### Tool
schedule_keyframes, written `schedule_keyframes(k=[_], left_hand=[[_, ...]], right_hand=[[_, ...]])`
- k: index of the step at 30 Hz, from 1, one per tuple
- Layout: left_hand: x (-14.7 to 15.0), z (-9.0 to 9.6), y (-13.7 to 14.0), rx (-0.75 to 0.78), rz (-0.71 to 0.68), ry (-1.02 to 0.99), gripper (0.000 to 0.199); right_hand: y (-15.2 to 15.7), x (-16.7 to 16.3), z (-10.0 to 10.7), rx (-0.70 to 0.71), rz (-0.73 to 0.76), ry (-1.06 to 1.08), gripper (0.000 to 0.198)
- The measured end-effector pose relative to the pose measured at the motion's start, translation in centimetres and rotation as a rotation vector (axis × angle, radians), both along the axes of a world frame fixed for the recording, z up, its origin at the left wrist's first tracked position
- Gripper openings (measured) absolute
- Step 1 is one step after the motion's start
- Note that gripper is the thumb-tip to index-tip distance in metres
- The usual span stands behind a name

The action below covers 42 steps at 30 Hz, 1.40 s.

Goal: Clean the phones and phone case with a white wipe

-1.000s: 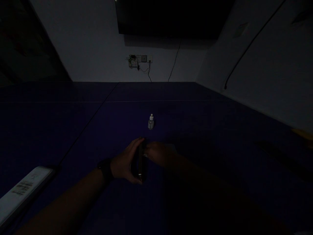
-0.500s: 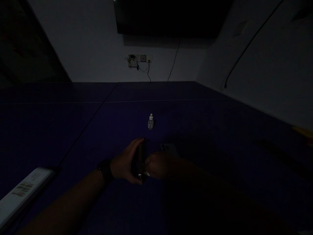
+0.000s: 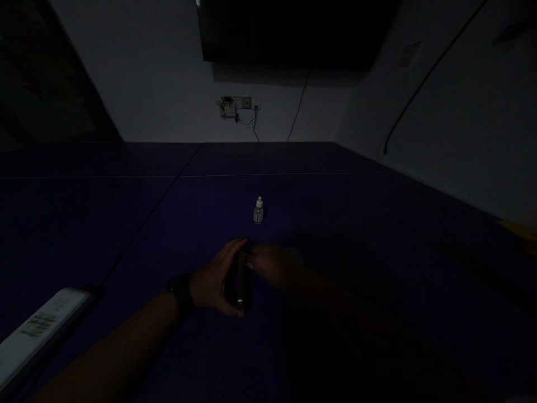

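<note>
The scene is very dark. My left hand (image 3: pixel 211 281), with a dark watch at the wrist, grips a thin phone-like slab (image 3: pixel 240 282) by its two ends, and the slab stands edge-on to me. My right hand (image 3: pixel 271 264) is closed on a small white wipe (image 3: pixel 249 265) and presses it against the slab's right face near the far end. Beyond both hands, a small clear dropper bottle (image 3: pixel 258 214) with a white cap stands upright. Mostly hidden behind my right hand lies a pale phone (image 3: pixel 296 254).
A white power strip (image 3: pixel 46 330) lies on the purple surface (image 3: pixel 188 224) at the left. On the wall behind are sockets with cables (image 3: pixel 237 105) under a dark TV screen (image 3: pixel 293 33). Something yellow (image 3: pixel 518 229) is at the right edge.
My right hand has moved the white wipe away from me along the slab, from its near end toward its far end. It now covers more of the phone. The left hand stays put.
</note>
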<state>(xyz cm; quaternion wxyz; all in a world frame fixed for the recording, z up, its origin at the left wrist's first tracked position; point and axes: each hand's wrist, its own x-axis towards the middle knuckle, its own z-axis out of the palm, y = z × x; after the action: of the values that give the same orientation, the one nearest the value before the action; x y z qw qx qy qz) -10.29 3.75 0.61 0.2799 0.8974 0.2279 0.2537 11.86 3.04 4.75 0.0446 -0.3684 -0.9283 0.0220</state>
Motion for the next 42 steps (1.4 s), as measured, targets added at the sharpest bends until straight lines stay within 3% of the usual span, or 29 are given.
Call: schedule_keyframes(k=[4,14,16,19,22,25,33,39,42], left_hand=[[0.0,0.0,0.1,0.011,-0.007,0.007,0.152],[0.0,0.0,0.1,0.013,0.009,0.007,0.153],[0.0,0.0,0.1,0.006,0.011,0.008,0.153],[0.1,0.2,0.0,0.005,0.003,0.010,0.153],[0.1,0.3,-0.1,0.001,0.011,0.013,0.153],[0.2,0.3,-0.1,0.004,0.007,0.008,0.152],[0.1,0.2,-0.1,-0.018,0.007,0.003,0.151],[0.2,0.4,-0.2,-0.007,-0.001,0.007,0.152],[0.2,0.4,-0.1,-0.010,0.003,0.006,0.151]], right_hand=[[0.3,0.0,-0.1,-0.020,0.030,-0.022,0.024],[-3.0,0.7,0.9,-0.091,0.447,-0.105,0.015],[-2.7,1.0,1.3,-0.073,0.408,-0.083,0.014],[-1.2,1.4,1.6,-0.004,0.195,-0.031,0.016],[0.1,1.3,0.9,0.091,0.020,0.001,0.023],[0.5,0.7,-0.1,0.152,-0.043,-0.012,0.025],[0.6,0.3,-0.2,0.062,0.054,-0.057,0.016],[1.1,0.4,-0.7,0.087,-0.036,-0.025,0.025],[1.1,0.4,-0.8,0.051,0.012,-0.003,0.019]])
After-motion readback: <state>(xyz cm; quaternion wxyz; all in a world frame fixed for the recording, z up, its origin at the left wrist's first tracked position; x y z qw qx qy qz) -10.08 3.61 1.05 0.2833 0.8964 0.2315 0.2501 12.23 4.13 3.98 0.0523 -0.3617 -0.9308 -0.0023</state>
